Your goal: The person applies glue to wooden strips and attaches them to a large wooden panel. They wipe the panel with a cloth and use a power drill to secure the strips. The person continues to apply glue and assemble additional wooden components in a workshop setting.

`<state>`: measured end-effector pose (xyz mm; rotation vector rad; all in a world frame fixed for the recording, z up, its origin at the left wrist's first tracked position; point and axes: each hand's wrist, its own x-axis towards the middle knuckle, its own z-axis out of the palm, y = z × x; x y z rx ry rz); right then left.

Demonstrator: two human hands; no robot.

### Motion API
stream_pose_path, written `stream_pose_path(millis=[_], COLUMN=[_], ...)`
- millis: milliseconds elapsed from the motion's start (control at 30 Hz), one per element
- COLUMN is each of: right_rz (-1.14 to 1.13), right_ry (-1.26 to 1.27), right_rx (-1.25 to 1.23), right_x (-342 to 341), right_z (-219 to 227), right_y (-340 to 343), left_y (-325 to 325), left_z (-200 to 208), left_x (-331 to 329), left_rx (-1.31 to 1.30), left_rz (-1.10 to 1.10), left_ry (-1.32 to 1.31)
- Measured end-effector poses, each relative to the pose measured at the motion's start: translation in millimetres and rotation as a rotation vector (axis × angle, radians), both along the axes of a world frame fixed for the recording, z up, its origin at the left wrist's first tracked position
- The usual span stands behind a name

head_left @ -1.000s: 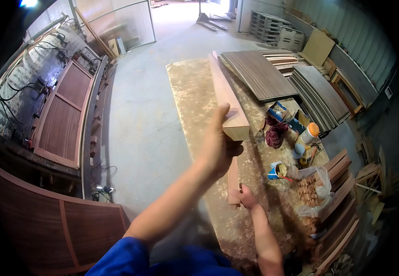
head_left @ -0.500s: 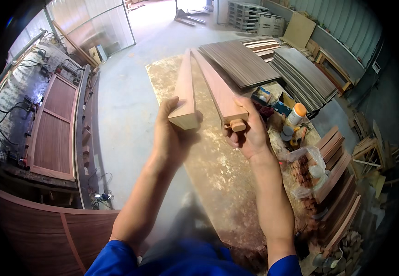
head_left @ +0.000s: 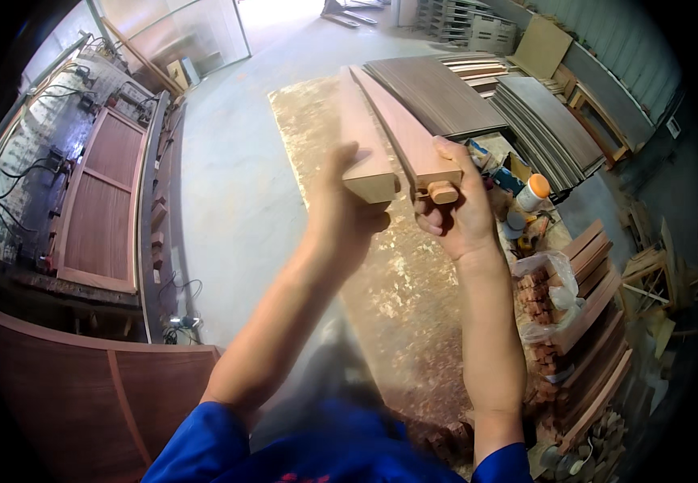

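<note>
My left hand point(head_left: 339, 205) is closed round the near end of a long pale-pink wooden board point(head_left: 359, 137). A second long wooden board point(head_left: 407, 133) lies in my right hand point(head_left: 469, 209), thumb on its top and fingers under its end. From that near end sticks out a rounded wooden tenon point(head_left: 443, 192). Both boards point away from me over the worktable point(head_left: 397, 306); their far ends come close together, while a narrow gap parts the near ends. How the far ends rest is hard to make out.
Dark veneered panels point(head_left: 433, 95) are stacked on the far right. To the right stand an orange-capped white bottle point(head_left: 532, 193), a clear plastic bag point(head_left: 554, 278) and stacked wood strips point(head_left: 590, 354). At left, a panelled door point(head_left: 99, 201) sits in a clamping machine.
The left-hand board has come right, toward the other one, so the gap between their near ends is narrower. The whole view has also shifted slightly.
</note>
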<state>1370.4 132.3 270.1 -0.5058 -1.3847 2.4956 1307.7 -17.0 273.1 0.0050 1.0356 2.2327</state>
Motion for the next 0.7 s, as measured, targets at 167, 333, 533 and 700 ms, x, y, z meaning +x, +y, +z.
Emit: stream_pose_path(millis=[167, 333, 533, 700], right_rz=[0.059, 0.016, 0.030, -0.056], right_ry=[-0.030, -0.295, -0.576, -0.821], right_rx=[-0.003, 0.185, 0.196, 0.888], right_x=[9, 88, 160, 169], right_z=[-13, -168, -390, -445], right_y=[7, 55, 87, 103], left_y=[1, -36, -113, -104], left_z=[-13, -77, -283, -313], left_x=[3, 42, 60, 71], left_rx=[-0.052, -0.043, 0.523, 0.293], left_rz=[-0.004, -0.114, -0.295, -0.249], left_ry=[0.048, -0.275, -0.453, -0.509])
